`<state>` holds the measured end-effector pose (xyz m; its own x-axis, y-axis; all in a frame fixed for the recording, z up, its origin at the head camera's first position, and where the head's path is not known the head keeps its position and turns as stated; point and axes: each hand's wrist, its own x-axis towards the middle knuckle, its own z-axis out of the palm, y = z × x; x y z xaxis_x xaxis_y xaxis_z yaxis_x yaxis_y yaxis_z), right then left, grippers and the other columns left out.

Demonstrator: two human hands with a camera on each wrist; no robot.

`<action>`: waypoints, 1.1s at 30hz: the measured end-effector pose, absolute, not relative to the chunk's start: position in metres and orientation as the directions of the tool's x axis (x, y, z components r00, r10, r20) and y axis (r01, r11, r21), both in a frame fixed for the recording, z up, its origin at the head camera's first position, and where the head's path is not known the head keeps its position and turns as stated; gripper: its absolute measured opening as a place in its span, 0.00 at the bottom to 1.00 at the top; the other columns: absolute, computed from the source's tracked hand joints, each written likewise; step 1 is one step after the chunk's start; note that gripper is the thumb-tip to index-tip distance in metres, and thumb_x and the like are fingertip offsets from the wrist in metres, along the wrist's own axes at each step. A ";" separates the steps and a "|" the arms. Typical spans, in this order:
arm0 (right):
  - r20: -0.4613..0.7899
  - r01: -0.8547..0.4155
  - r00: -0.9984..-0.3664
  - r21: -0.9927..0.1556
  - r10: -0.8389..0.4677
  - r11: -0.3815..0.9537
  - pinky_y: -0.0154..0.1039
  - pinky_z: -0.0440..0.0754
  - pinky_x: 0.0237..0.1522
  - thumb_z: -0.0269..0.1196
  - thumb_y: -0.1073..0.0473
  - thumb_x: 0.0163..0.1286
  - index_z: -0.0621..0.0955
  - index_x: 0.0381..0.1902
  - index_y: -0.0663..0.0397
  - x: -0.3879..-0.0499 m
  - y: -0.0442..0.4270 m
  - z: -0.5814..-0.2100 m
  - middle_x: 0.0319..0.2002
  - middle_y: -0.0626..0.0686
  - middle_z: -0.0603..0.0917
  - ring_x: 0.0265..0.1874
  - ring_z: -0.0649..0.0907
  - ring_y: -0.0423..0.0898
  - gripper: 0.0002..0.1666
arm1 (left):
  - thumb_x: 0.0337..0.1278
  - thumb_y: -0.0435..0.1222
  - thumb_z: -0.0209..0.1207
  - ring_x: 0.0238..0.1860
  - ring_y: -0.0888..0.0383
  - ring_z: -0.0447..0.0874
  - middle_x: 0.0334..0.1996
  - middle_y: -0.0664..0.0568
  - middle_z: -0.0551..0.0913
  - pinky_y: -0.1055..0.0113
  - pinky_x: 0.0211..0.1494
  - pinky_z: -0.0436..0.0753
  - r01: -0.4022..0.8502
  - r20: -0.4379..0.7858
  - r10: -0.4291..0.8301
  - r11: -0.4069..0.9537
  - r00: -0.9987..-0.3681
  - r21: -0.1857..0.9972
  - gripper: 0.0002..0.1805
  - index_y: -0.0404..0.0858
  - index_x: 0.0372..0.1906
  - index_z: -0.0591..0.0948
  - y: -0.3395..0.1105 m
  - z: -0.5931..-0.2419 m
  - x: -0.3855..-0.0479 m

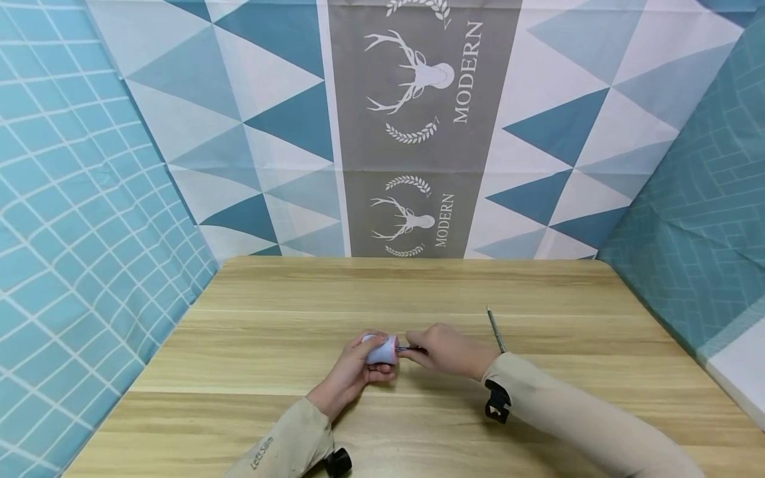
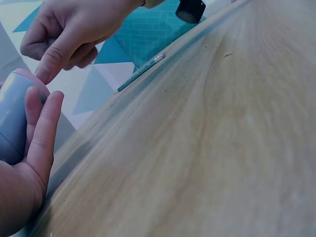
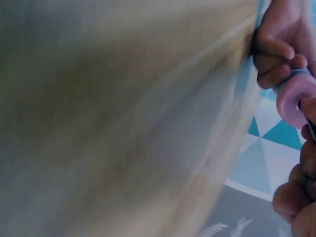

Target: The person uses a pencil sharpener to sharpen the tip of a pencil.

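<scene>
My left hand [image 1: 352,372] holds a light-blue pencil sharpener [image 1: 378,350], which lies sideways with its pink end towards my right hand [image 1: 454,352]. Between thumb and fingers, the right hand pinches a dark pencil [image 1: 408,348], whose tip end sits in the hole of the pink end. The right wrist view shows the round pink face [image 3: 290,101] with that hole in the middle. Most of the held pencil is hidden by the right hand. In the left wrist view, two left fingers [image 2: 45,131] extend along the blue body.
A second pencil [image 1: 495,328] lies on the wooden table [image 1: 269,372], just beyond the right sleeve. Patterned cloth [image 1: 287,133] hangs behind the table and down both sides. At the right edge is a white surface [image 1: 738,365]. Each wrist carries a black camera [image 1: 497,401].
</scene>
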<state>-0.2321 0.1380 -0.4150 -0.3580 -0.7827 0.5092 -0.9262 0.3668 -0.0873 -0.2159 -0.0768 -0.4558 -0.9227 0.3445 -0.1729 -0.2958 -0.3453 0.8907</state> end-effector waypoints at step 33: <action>0.290 -0.791 -0.595 -0.381 -0.750 0.480 0.25 0.70 0.18 0.70 0.62 0.65 0.78 0.31 0.52 -0.226 0.152 -0.399 0.21 0.40 0.78 0.17 0.70 0.30 0.09 | 0.67 0.36 0.57 0.19 0.61 0.83 0.30 0.41 0.78 0.62 0.31 0.89 -0.268 -0.149 0.349 -0.323 -0.925 0.908 0.04 0.41 0.41 0.80 -0.075 -0.456 -0.215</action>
<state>-0.2256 0.1521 -0.3993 -0.5946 -0.7501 0.2896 -0.7905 0.4796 -0.3808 -0.2150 -0.0751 -0.4558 -0.9250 0.3494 -0.1494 -0.2684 -0.3226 0.9077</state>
